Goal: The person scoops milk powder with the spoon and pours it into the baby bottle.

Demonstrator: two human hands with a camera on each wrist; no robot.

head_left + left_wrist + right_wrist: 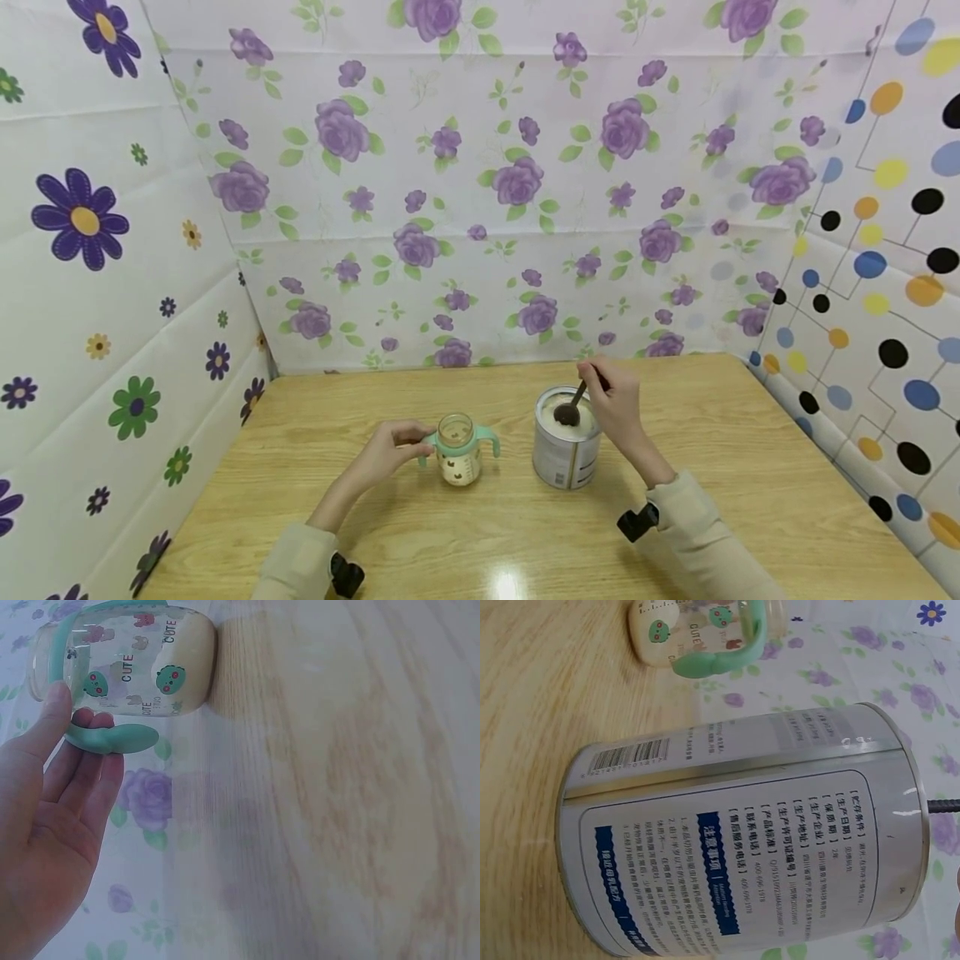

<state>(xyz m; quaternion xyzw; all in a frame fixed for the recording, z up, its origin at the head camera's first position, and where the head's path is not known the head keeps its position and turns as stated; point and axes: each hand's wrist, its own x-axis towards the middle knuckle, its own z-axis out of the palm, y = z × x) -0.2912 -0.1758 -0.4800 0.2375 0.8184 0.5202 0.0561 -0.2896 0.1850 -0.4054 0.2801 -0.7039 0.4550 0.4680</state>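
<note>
My left hand (386,454) grips one green handle (131,739) of a clear baby bottle (460,468), thumb on one side and fingers on the other. The bottle stands upright and uncapped on the table, cream-coloured contents in its lower part and small printed animals on its wall. To its right is an open milk powder can (553,458), filled with pale powder (581,428). My right hand (621,408) holds a dark brown spoon (567,414) by its handle, over the can's mouth. The spoon's bowl is down at the powder. In the right wrist view the can's printed label fills the middle.
The wooden table (465,550) carries both containers near its middle, a short gap between them. A flowered cloth (480,275) hangs along the back edge. Patterned sheets enclose the left and right sides. Each sleeve cuff bears a small black wrist camera (639,522).
</note>
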